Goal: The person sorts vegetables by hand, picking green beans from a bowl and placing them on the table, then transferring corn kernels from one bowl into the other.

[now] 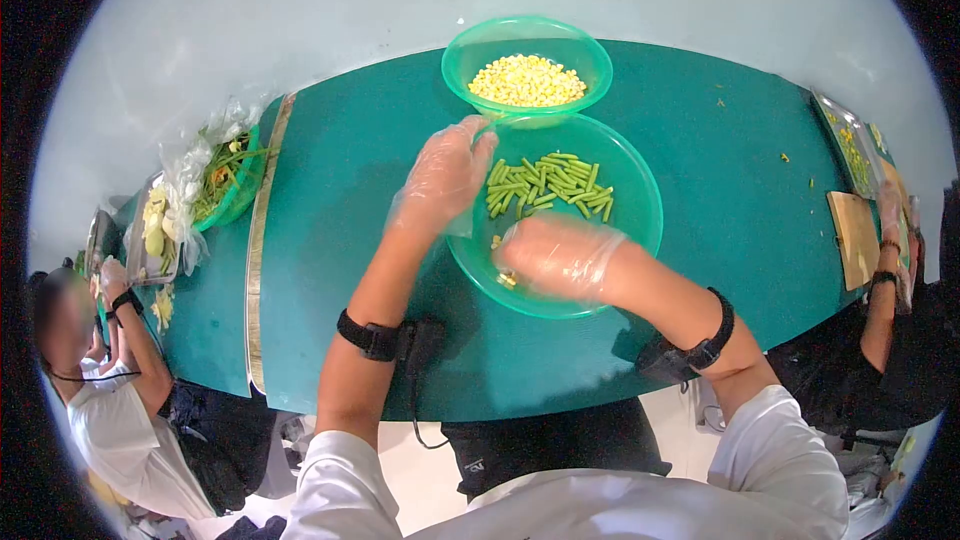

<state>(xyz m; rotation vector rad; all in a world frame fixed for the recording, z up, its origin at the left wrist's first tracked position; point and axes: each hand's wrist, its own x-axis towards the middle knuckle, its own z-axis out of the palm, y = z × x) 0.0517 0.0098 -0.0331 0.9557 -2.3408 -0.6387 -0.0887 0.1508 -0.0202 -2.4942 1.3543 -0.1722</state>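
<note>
A green plastic basin (640,250) holds a heap of cut green bean pieces (560,180). My left hand (445,175), in a clear plastic glove, grips the basin's far left rim between thumb and fingers. My right hand (550,258), also gloved and slightly blurred, is curled low inside the same basin, nearer to me than the beans. A few pale yellow corn kernels (507,280) show beside its fingers; what lies in its palm is hidden. Behind this basin, a second green basin (590,100) contains a pile of yellow corn kernels (528,81).
On the left, past a table seam (262,240), stand a green basket (243,195) of leafy vegetables, a plastic bag (185,175) and a co-worker (130,410). At right are a metal tray (845,145), a wooden board (853,238) and another person's arm (881,305).
</note>
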